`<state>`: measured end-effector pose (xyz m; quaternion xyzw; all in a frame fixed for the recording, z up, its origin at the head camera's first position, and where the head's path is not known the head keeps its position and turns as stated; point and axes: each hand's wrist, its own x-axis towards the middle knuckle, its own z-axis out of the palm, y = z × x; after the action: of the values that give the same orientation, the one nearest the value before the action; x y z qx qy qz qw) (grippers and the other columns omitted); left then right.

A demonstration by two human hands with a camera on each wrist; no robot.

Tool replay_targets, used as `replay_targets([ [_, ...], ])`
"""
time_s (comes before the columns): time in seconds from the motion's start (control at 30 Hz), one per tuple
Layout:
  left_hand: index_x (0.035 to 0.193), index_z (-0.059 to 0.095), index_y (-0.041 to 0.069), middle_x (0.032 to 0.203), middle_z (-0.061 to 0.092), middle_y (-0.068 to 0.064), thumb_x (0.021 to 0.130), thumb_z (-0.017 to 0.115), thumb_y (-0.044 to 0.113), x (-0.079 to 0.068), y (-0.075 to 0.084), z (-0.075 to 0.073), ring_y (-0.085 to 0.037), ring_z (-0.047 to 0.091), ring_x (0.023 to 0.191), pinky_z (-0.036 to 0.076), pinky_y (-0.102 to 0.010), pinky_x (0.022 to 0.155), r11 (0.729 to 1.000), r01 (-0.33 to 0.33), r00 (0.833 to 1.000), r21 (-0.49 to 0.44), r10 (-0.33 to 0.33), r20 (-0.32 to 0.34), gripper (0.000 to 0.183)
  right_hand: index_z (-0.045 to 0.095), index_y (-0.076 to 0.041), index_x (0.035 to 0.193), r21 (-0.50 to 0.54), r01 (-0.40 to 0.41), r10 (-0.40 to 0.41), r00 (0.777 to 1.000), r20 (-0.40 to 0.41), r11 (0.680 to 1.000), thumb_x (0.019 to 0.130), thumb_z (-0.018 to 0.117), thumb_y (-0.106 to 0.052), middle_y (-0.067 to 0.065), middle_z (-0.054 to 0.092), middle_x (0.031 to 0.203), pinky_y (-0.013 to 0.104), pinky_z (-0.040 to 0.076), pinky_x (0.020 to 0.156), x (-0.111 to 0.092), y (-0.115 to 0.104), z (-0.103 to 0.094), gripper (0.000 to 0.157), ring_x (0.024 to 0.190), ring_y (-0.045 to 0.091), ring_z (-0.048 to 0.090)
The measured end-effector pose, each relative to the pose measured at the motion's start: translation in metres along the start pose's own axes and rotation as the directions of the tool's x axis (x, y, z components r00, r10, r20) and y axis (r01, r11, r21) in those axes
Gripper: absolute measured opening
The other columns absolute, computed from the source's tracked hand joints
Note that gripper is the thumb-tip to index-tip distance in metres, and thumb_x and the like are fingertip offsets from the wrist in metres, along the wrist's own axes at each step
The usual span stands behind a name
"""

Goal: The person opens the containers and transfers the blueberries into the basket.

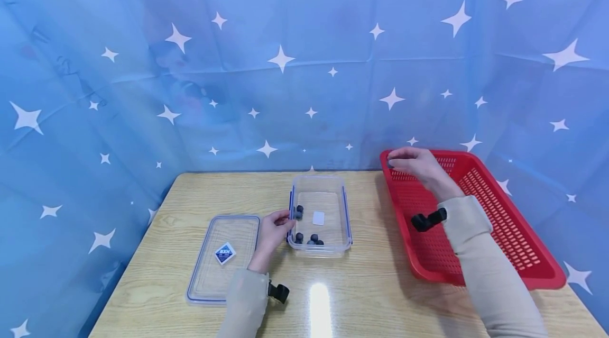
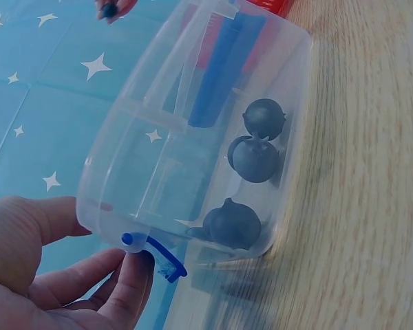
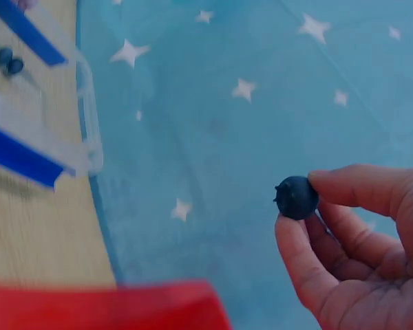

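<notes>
A blueberry [image 3: 297,198] is pinched between the thumb and fingertips of my right hand [image 1: 418,163], held above the far left corner of the red basket [image 1: 547,277]. My left hand [image 1: 271,232] grips the left side of a clear plastic food container [image 1: 328,254], thumb at the rim and fingers by a blue side latch [image 2: 166,260]. Several dark blueberries [image 2: 255,161] lie on the container's floor, mostly along its left side and near end. In the head view, the right hand's fingers mostly cover the pinched berry.
Left of the container, a clear lid [image 1: 206,274] with a blue edge and a diamond-shaped label lies flat on the wooden table [image 1: 371,295]. A blue curtain [image 1: 333,116] with white stars hangs behind the table. The basket stands on the right of the table under my right forearm.
</notes>
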<state>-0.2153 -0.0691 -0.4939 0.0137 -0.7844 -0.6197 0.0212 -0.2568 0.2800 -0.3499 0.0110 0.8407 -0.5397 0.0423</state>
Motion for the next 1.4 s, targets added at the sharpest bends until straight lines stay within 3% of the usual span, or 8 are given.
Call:
replay_targets([
  [0.17,0.109,0.063,-0.009,0.093,0.066,-0.018,0.081,0.068,0.001,0.001,0.000,0.000,-0.025,0.062,0.085,0.052,-0.025,0.069,1.000,0.008,1.000,0.002,-0.008,-0.005,0.030,0.045,0.010,0.127,0.150,-0.043,0.045,0.999,-0.007,0.988,0.091,0.062,-0.016,-0.006,0.056,0.099,0.017,0.050,0.077,0.004,0.020,-0.018,0.048,0.087,0.003,0.058],
  [0.43,0.108,0.063,-0.010,0.091,0.067,-0.018,0.080,0.068,-0.001,0.001,-0.001,-0.001,-0.023,0.063,0.082,0.051,-0.022,0.067,1.000,0.002,1.000,-0.016,-0.002,-0.006,0.029,0.039,0.007,0.136,0.127,-0.127,0.131,0.991,-0.023,0.984,0.094,0.058,-0.022,0.006,0.044,0.119,0.016,0.049,0.079,0.014,0.056,-0.030,0.055,0.094,0.004,0.051],
  [0.63,0.108,0.063,-0.011,0.091,0.066,-0.020,0.081,0.067,-0.001,0.000,-0.002,-0.001,-0.023,0.062,0.082,0.050,-0.021,0.067,1.000,0.001,1.000,-0.016,-0.001,0.001,0.030,0.039,0.010,0.134,0.139,-0.117,0.123,0.992,-0.034,0.983,0.094,0.056,-0.018,-0.004,0.051,0.104,0.026,0.049,0.088,0.022,0.084,-0.034,0.052,0.084,-0.003,0.057],
  [0.83,0.109,0.063,-0.010,0.091,0.066,-0.018,0.081,0.067,0.000,0.000,-0.002,-0.001,-0.020,0.062,0.081,0.051,-0.022,0.067,1.000,0.013,1.000,-0.008,-0.013,0.000,0.030,0.038,0.012,0.134,0.125,-0.128,0.133,0.991,-0.033,0.984,0.096,0.052,-0.014,-0.009,0.056,0.093,0.040,0.040,0.099,0.027,0.103,-0.034,0.048,0.081,-0.004,0.059],
  [1.1,0.106,0.061,-0.016,0.090,0.065,-0.024,0.080,0.067,-0.003,-0.001,0.001,-0.001,-0.029,0.063,0.082,0.047,-0.015,0.062,0.997,-0.033,0.999,-0.066,0.034,0.005,0.030,0.036,0.013,0.135,0.154,-0.177,0.185,0.982,-0.038,0.972,0.095,0.051,-0.010,-0.012,0.057,0.086,0.036,0.044,0.094,0.028,0.119,-0.034,0.049,0.078,-0.004,0.059],
  [1.27,0.106,0.056,-0.022,0.092,0.062,-0.034,0.081,0.062,-0.008,-0.015,0.028,-0.004,-0.042,0.060,0.087,0.044,-0.011,0.061,0.997,-0.043,0.999,-0.060,0.044,0.016,0.030,0.036,0.013,0.135,0.181,-0.179,0.191,0.980,-0.052,0.967,0.095,0.053,-0.010,-0.013,0.057,0.084,0.033,0.045,0.092,0.029,0.115,-0.032,0.049,0.080,-0.003,0.061],
  [1.4,0.107,0.058,-0.018,0.094,0.063,-0.030,0.081,0.064,-0.005,-0.010,0.017,-0.003,-0.037,0.061,0.086,0.048,-0.016,0.064,0.998,-0.040,0.999,-0.052,0.041,0.017,0.030,0.035,0.011,0.136,0.234,-0.147,0.165,0.984,-0.060,0.961,0.095,0.054,-0.013,-0.011,0.057,0.090,0.031,0.044,0.093,0.030,0.102,-0.030,0.052,0.083,-0.003,0.060],
])
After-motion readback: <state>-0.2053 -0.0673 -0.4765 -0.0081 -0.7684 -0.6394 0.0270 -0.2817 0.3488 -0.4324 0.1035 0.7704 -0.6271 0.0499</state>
